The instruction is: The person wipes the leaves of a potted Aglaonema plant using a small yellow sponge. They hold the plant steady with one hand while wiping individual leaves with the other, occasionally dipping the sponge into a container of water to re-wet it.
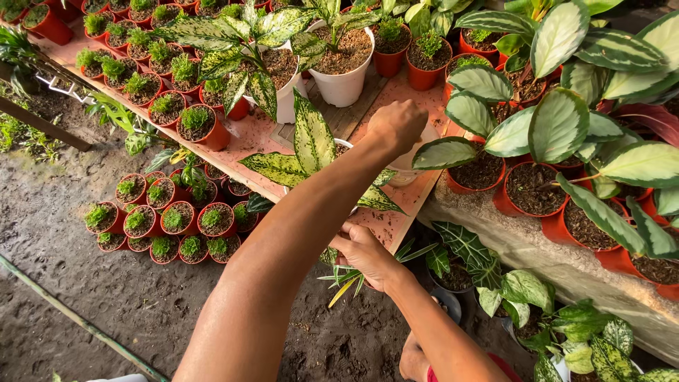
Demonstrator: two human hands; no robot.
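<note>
Head view, single entry, logged as I watch from my station. Item one: my left hand (398, 124), arm stretched across the frame, fingers curled into a closed fist above the white plastic pot (407, 166) that stands on the pink wooden bench top (385, 225); whether the fist pinches anything I cannot tell, since only its back shows. Item two: my right hand (364, 256), lower and nearer me, fingers bent at the bench's front edge, close under the speckled green-and-cream leaves of the potted plant (311, 145); what it grips, if anything, is hidden by the left forearm. Item three: the white pot itself, mostly covered by the left arm and by those leaves, sitting near the bench's front edge between the two hands. Item four: two larger white pots of brown soil (344, 60) further back on the bench. Item five: rows of small red-orange plastic pots with green tufts (152, 88) on the bench's left part, and a second cluster of the same pots (166, 219) down on the dark muddy ground (85, 283). Item six: broad silver-green striped foliage in red-orange pots (559, 124) on the stone ledge (566, 265) to the right.
</note>
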